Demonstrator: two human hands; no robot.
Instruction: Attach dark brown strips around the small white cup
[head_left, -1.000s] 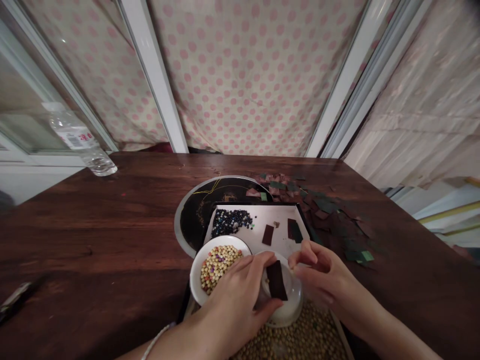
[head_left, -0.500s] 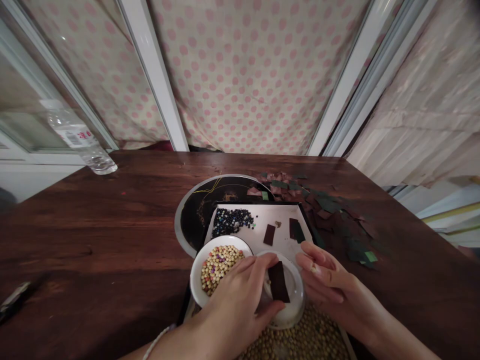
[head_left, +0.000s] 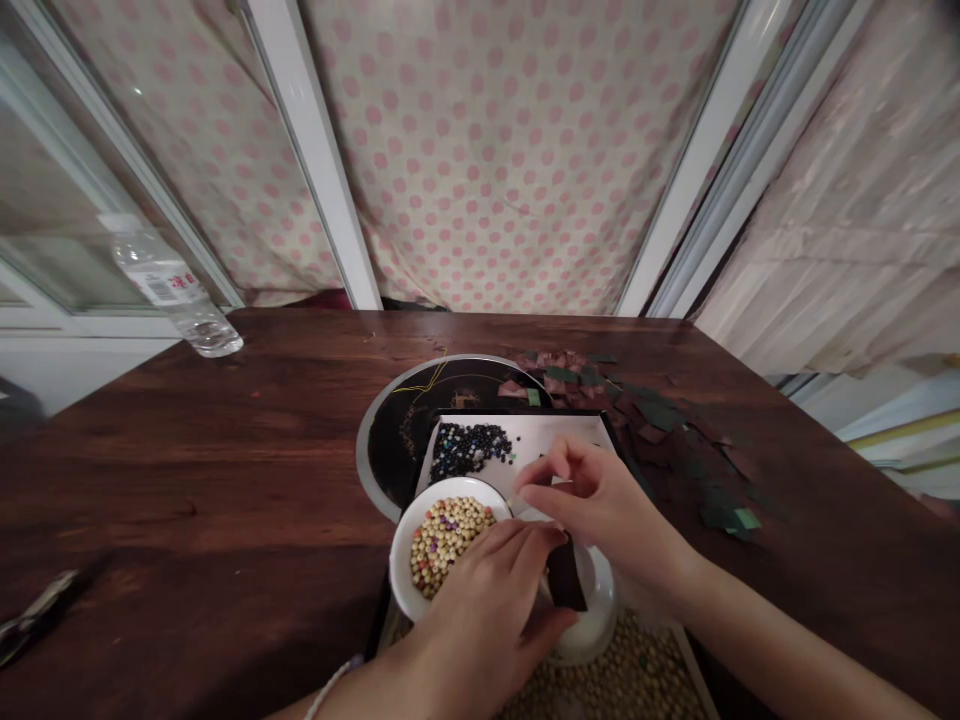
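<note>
My left hand point(head_left: 487, 600) reaches over the edge of a white bowl point(head_left: 403, 560) of pale beads point(head_left: 450, 540). Its thumb and fingers are closed at opposite ends of a dark brown rectangular piece point(head_left: 566, 578), over a round white dish point(head_left: 600, 625). Just above it, my right hand point(head_left: 592, 490) is pinched, fingertips pointing left by the bowl's rim. Something tiny and pale shows near those fingertips, too small to name. The right hand covers part of the dish and the tray behind.
Black beads point(head_left: 469, 448) lie in the white-floored tray point(head_left: 536, 430); brownish beads point(head_left: 630, 670) fill its near part. Behind is a round black plate point(head_left: 367, 450). Dark green and brown pieces point(head_left: 660, 410) are scattered right. A bottle point(head_left: 172, 290) and a metal tool point(head_left: 37, 615) are left.
My right hand has moved left and up, from beside the dish to above it, its fingers now drawn into a pinch. The left hand stays with the brown piece. The view has shifted slightly.
</note>
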